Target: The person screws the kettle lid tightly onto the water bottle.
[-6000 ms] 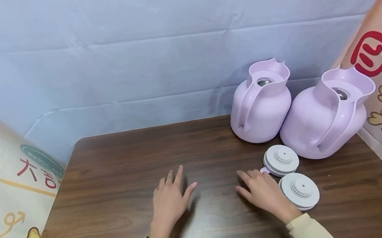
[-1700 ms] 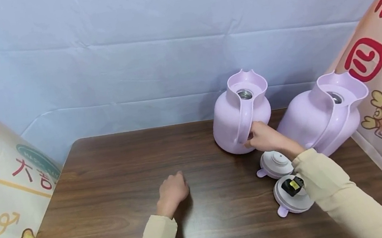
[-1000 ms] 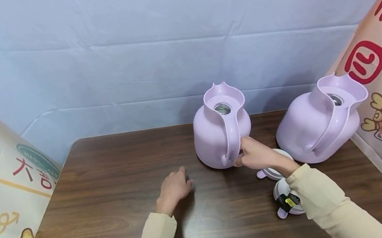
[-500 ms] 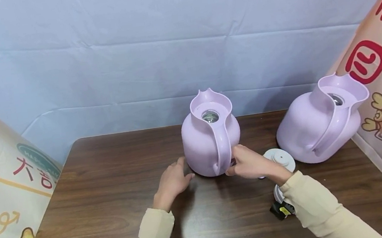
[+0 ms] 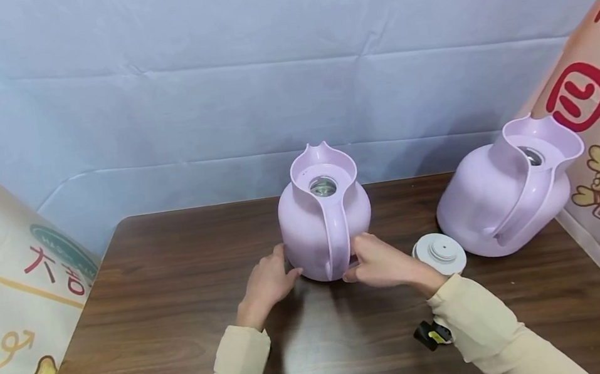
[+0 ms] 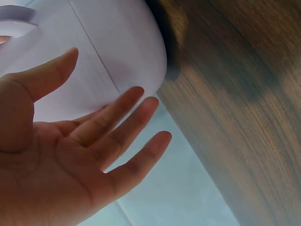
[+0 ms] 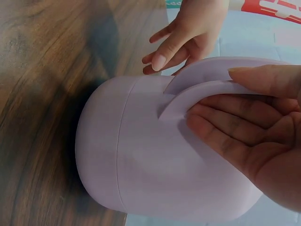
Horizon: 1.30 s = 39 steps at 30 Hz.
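A lilac thermos jug (image 5: 313, 223) stands upright and uncapped in the middle of the table, its handle turned towards me. My right hand (image 5: 384, 261) holds that handle; in the right wrist view the thumb lies on its outer side and the fingers pass behind it. At the jug's left side is my left hand (image 5: 267, 283), thumb apart and fingers extended along the body in the left wrist view. Whether its fingertips touch the jug I cannot tell. A second lilac thermos jug (image 5: 484, 200), also uncapped, stands at the back right.
A white round lid (image 5: 440, 254) lies on the wooden table (image 5: 154, 332) between the right forearm and the second jug. Another lid is mostly hidden under the right sleeve (image 5: 482, 314). A pale cloth (image 5: 210, 110) hangs behind the table, with printed cloths at both sides.
The right hand took hold of the left jug's handle and brought the jug leftward and nearer, away from the other jug. The left hand, earlier curled, has opened beside it.
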### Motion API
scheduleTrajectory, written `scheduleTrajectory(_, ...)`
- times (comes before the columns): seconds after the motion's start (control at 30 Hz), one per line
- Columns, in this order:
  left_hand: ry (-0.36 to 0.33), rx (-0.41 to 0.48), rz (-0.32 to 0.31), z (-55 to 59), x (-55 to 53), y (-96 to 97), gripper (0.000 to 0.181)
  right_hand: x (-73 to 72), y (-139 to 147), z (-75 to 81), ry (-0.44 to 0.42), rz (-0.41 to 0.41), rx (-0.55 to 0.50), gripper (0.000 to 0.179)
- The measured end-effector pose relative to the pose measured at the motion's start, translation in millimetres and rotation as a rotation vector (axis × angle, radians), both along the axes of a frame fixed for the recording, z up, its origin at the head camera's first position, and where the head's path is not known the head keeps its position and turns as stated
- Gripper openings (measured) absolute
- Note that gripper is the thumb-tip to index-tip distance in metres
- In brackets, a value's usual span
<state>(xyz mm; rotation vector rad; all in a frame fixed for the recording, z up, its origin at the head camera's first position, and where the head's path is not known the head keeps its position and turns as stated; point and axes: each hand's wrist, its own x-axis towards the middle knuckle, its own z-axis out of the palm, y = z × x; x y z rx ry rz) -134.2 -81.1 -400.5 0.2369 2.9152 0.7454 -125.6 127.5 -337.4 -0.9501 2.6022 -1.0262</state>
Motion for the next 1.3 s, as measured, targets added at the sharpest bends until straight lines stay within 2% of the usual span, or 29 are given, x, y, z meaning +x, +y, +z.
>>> scheduleTrajectory(0.57,0.011,0.026,0.021,0.3,-6.6,-7.0,0.056,-7.1,-15.3,1.4,0.032,-0.007,-0.011,0.019)
scheduleTrajectory(0.73,0.036,0.036,0.04,-1.4,-9.4,-10.3,0.053,-11.5,-19.2,1.9,0.02,0.002,-0.013,0.021)
scheduleTrajectory(0.9,0.031,0.049,0.055,-1.3,-11.5,-12.5,0.055,-14.6,-21.5,2.7,0.012,0.004,-0.014,0.021)
scheduleTrajectory(1.1,-0.004,0.05,0.071,0.2,-10.3,-13.6,0.057,-15.6,-22.1,0.3,0.014,-0.001,-0.026,0.027)
scheduleTrajectory(1.3,-0.007,0.05,0.06,2.6,-6.4,-13.4,0.061,-14.7,-21.9,-4.2,0.064,-0.03,-0.027,0.023)
